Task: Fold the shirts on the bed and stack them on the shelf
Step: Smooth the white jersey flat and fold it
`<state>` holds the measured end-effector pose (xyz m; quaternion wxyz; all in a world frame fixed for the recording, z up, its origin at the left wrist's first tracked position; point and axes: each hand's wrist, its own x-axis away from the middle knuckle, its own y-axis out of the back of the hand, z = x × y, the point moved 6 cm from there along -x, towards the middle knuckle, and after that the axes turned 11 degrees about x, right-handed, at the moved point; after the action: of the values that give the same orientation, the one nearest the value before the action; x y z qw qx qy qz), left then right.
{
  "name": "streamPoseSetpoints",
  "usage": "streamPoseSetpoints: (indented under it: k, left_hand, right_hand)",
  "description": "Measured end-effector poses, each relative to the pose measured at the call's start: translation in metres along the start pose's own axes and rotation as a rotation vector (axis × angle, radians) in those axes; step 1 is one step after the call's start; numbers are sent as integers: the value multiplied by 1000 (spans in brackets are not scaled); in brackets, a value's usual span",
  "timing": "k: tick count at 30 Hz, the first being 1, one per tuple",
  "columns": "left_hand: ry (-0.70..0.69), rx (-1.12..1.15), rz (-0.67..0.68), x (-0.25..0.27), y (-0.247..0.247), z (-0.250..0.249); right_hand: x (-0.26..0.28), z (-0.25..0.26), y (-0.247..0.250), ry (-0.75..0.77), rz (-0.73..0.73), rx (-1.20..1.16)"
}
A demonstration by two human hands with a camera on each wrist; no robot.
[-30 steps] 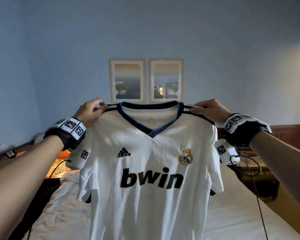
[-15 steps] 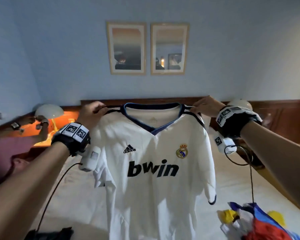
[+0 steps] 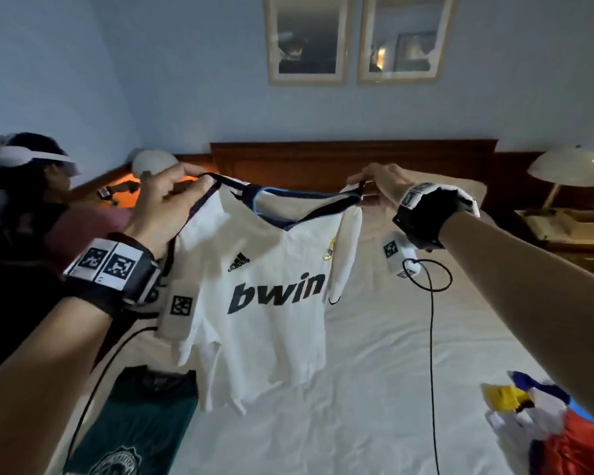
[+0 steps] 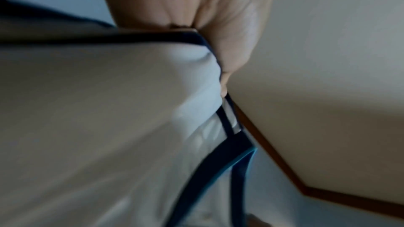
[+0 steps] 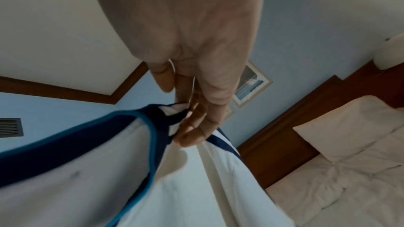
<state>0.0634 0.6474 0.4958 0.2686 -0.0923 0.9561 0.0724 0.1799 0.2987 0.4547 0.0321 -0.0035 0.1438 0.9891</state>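
Two hands up, one shirt between them. Left hand [image 3: 165,207] pinching the left shoulder seam of the white jersey [image 3: 271,303], fingers curled round the navy trim; right hand [image 3: 379,188] pinching the right shoulder seam the same way, grip closed on cloth on both sides. Seen from the right wrist: fingertips [image 5: 192,137] clamped on the navy collar band beside the blue piping. Seen from the left wrist: thumb pressed on the striped shoulder, picture blurred.

Jersey hanging front-out above the bed [image 3: 391,371], navy V-collar stretched flat between the two grips, lower hem just above or brushing the sheet, cannot tell which. One black three-stripe logo, one crest, one black "bwin" across the chest.

On the bed, counted: one dark green shirt [image 3: 144,423] lying flat at the near left, its collar beside the jersey's hem; one crumpled heap of coloured clothes [image 3: 546,426] at the near right, yellow, blue, white and red, number of garments in it not clear. One pillow [image 3: 474,193] at the head, right side.

Beyond: one wooden headboard [image 3: 354,162], two framed pictures [image 3: 306,39] side by side on the blue wall, two dome lamps [image 3: 566,166], one each side. One other person [image 3: 31,186] at the far left, wearing a white headset.
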Motion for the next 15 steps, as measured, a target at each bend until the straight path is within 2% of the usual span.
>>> streamPoseSetpoints:
  k: [2,4,7,12,15]
  left_hand:
    - [99,121,81,22,-31,2]
    - [240,202,240,55,-78,18]
    - [432,277,444,118,-157,70]
    - [594,187,619,252,-289,181]
    - [707,146,659,333,-355,254]
  right_hand:
    - [-7,-12,-3,4,-21,83]
    - [-9,-36,2,13,-15,288]
    - [-11,-98,20,-14,27,568]
    - [-13,-253,57,-139,97,750]
    - [-7,-366,82,-236,99,792]
